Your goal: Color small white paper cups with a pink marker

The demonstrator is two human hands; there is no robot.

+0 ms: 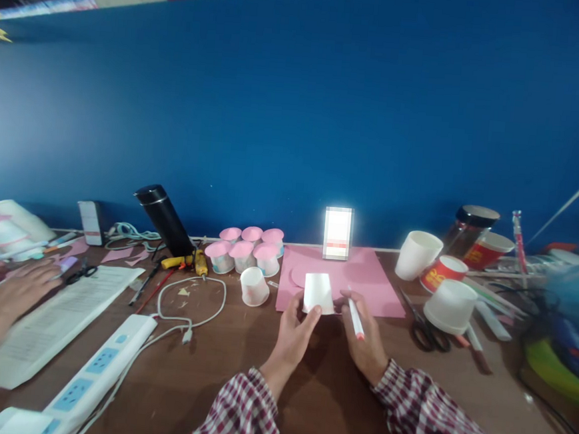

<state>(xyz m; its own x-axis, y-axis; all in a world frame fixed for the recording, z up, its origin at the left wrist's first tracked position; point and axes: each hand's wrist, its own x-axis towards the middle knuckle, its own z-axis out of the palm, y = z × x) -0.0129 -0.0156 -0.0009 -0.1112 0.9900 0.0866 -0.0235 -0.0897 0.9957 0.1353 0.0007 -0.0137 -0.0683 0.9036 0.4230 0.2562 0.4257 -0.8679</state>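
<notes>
Nearest the camera, two sleeves in a red-and-white check reach forward over the brown tabletop (237, 367). The left hand (294, 331) has its fingers pinched on the lower edge of a small white paper cup (318, 292), which stands upside down at the near edge of a pink paper sheet (365, 280). Just to the right, the right hand (367, 343) has its fingers closed around a white marker pen (356, 318) with a red tip end, the pen tilted toward the cup; whether its point touches the cup cannot be told. To the near left lies a white power strip (100, 369), and a white cable (190, 303) loops beside it. Further left, another person's hand (26, 283) rests with spread fingers on a sheet of printed paper (68, 316). Another small white cup (254, 286) lies tilted just left of the pink sheet. On the right, black-handled scissors (428, 331) lie near an upturned white tub (450, 305). Behind these stand a cluster of pink-topped cups (247, 248), a yellow glue gun (193, 261), a leaning black flask (163, 219), a tilted large white cup (417, 254), a red printed cup (443, 272) and a dark-lidded jar (472, 228), all before a blue wall (298, 111).
</notes>
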